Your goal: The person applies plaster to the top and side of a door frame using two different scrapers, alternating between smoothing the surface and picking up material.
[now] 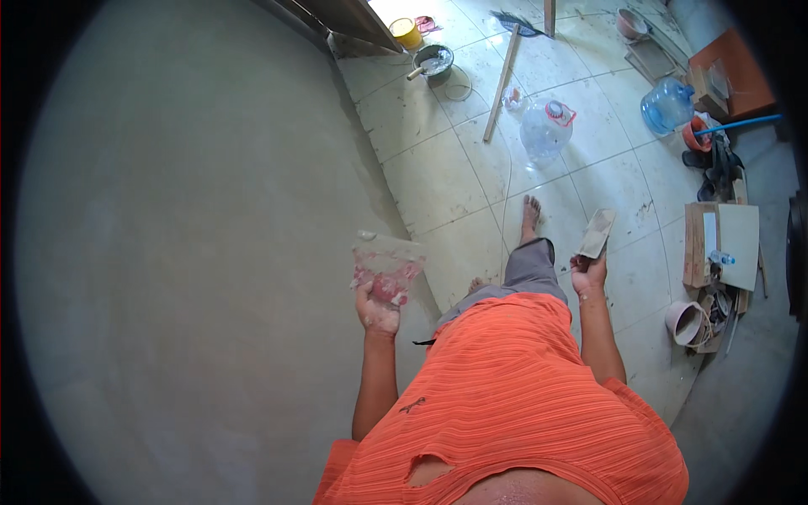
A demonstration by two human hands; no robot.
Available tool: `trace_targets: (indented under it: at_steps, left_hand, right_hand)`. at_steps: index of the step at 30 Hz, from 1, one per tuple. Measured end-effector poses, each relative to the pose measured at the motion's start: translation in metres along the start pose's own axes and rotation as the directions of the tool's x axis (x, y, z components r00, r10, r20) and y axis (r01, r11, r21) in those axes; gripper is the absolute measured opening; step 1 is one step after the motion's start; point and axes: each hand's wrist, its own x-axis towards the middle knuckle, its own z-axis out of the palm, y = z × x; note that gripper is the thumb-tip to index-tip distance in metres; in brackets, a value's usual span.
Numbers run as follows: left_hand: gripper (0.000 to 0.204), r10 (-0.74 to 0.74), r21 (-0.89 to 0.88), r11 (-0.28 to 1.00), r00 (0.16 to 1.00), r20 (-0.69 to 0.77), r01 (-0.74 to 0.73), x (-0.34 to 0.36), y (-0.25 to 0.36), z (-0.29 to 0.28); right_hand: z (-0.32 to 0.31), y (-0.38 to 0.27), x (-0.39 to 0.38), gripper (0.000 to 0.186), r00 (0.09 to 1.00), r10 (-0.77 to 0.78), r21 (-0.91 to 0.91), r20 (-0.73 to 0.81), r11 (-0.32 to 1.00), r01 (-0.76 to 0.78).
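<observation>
My left hand (pixel 379 313) is closed round the lower part of a wide, flat putty spreader (pixel 389 268), red and smeared with white paste along its upper part. It is held up beside the grey plastered wall (pixel 210 252); whether it touches the wall I cannot tell. Lower on the right, my right hand (pixel 588 276) grips the near end of a flat, pale rectangular trowel (pixel 598 232) coated with dried material. Its handle is hidden in my fingers. White smears mark my left palm and wrist.
Across the tiled floor (pixel 438 172) stand a clear water jug (pixel 547 135), a blue water bottle (pixel 667 107), a dark bucket (pixel 435 63) and a yellow bucket (pixel 406 34). A wooden strip (pixel 503 84) lies there. Boards (pixel 736 248) and a white bucket (pixel 686 322) line the right side.
</observation>
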Motion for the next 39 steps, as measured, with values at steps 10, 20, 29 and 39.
trace_targets:
  at_steps: [10, 20, 29, 39]
  left_hand:
    - [0.043, 0.277, -0.096, 0.954, 0.957, -0.092, -0.285, 0.027, -0.02, 0.12]
    - [0.046, 0.255, -0.193, 0.952, 0.965, 0.065, -0.238, 0.082, -0.018, 0.149]
    - [0.032, 0.232, -0.145, 0.961, 0.972, -0.049, -0.236, 0.127, -0.005, 0.199]
    - [0.031, 0.159, -0.138, 0.977, 0.987, -0.017, -0.16, 0.21, 0.04, 0.227]
  right_hand:
    - [0.132, -0.08, 0.106, 0.032, 0.989, 0.052, -0.178, 0.137, 0.984, -0.027]
    - [0.222, -0.155, 0.213, 0.027, 0.985, -0.017, 0.053, 0.169, 0.999, 0.008]
    - [0.25, -0.112, 0.174, 0.03, 0.985, 0.122, -0.173, 0.125, 0.98, -0.099]
    - [0.347, -0.039, 0.153, 0.037, 0.939, 0.165, -0.427, 0.301, 0.904, -0.022]
